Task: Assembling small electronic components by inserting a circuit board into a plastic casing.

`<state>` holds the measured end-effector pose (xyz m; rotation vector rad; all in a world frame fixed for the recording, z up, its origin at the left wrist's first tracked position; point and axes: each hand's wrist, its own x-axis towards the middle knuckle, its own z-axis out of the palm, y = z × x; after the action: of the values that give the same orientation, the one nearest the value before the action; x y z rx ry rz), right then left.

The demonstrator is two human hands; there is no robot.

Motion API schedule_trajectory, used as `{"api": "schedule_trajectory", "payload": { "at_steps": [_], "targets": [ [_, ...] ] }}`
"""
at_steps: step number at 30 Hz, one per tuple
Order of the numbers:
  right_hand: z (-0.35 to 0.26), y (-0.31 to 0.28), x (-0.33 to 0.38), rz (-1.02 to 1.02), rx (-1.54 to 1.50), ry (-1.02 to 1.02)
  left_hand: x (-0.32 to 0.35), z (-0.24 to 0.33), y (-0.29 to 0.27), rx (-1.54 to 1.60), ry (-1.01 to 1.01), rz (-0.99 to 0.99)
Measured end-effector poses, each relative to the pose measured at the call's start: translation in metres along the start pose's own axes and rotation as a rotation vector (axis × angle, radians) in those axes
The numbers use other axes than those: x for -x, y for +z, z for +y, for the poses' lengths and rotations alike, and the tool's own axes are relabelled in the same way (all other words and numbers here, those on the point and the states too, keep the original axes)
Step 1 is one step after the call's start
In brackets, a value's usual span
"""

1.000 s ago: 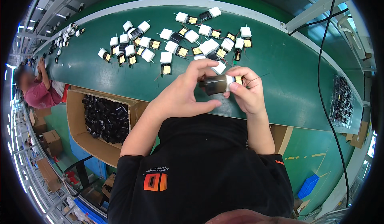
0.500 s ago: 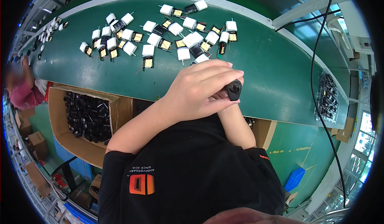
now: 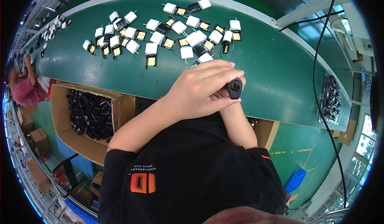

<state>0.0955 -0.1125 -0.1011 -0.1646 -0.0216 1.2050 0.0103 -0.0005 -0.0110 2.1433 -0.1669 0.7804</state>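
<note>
A small black plastic casing (image 3: 235,89), rounded and hollow at the end that shows, stands between my two hands above the near edge of the bench. My left hand (image 3: 202,86) is closed against it, the thumb below and the fingers reaching across its top. Behind and beneath is my right hand (image 3: 229,106), wrapped round the same casing and mostly covered by the left. Just beyond my fingers lie several white-capped parts with black bodies, pale yellow patches and thin wires, such as one white-capped part (image 3: 187,53). What is inside the casing cannot be made out.
A cardboard box (image 3: 116,108) full of black casings (image 3: 90,114) stands left of me below the green bench (image 3: 272,84). Far right, a clear tray (image 3: 331,100) holds dark parts. A black cable (image 3: 315,72) hangs at right. Another person (image 3: 28,86) sits far left.
The bench and its parts have shifted slightly right in the picture. Both hands keep nearly the same hold, and the casing's open end has turned a little.
</note>
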Motion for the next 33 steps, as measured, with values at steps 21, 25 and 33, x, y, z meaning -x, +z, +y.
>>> {"api": "schedule_trajectory", "payload": {
  "at_steps": [21,25,33],
  "targets": [
    [-0.002,-0.009,0.0,-0.229,0.015,-0.022,0.003,-0.009,0.003,0.025,-0.028,-0.042],
    [0.002,0.006,0.002,-0.168,0.149,-0.124,0.006,-0.014,-0.001,0.022,-0.076,-0.101],
    [-0.022,0.054,0.028,0.006,1.221,-0.503,0.003,-0.005,-0.02,0.013,-0.042,-0.123]
  ]
}}
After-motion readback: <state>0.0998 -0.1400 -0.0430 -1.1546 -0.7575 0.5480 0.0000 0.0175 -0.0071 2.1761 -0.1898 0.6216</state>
